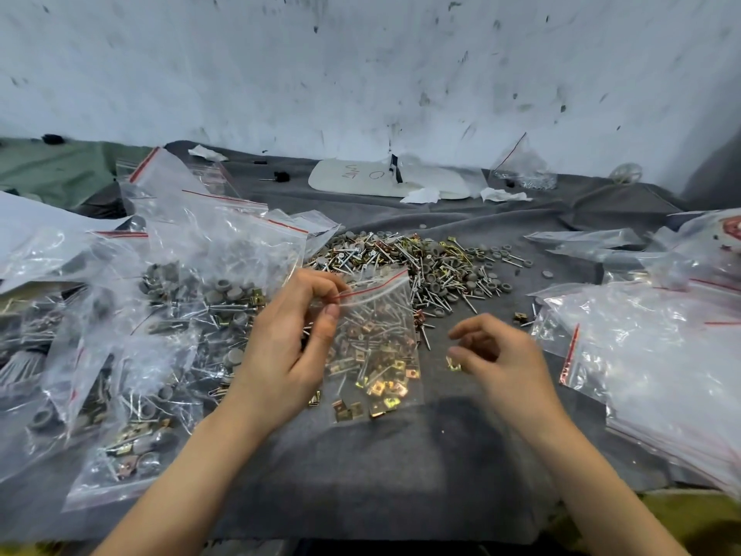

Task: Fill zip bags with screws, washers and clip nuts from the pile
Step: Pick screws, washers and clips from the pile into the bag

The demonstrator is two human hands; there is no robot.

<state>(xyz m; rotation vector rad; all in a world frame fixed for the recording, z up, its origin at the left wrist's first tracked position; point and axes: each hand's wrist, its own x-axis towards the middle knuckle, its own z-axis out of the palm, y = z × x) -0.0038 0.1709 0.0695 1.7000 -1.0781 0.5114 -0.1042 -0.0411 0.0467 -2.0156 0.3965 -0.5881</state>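
Little legible text.
White board [361,176] at counter's [361,455] far edge: handwritten "C" plus unreadable scrawl; red label [731,226] at right edge too blurred.

Two slim arms reach in, the left arm [192,467] and the right arm [593,471], both uncovered as far back as I can see. The left hand [280,347] and right hand [505,355] are bare too, with slender fingers [477,325] and a short-cut left thumbnail [332,311].

- Pinching the zip bag [377,347] at its red seal with the left hand [292,339], clip nuts and screws showing inside.
- Hovering just beside it with the right hand [505,355], fingers loosely curled, thumb by a loose clip nut [453,364].
- Beyond both, heaped on grey cloth [381,467]: the pile [421,258].
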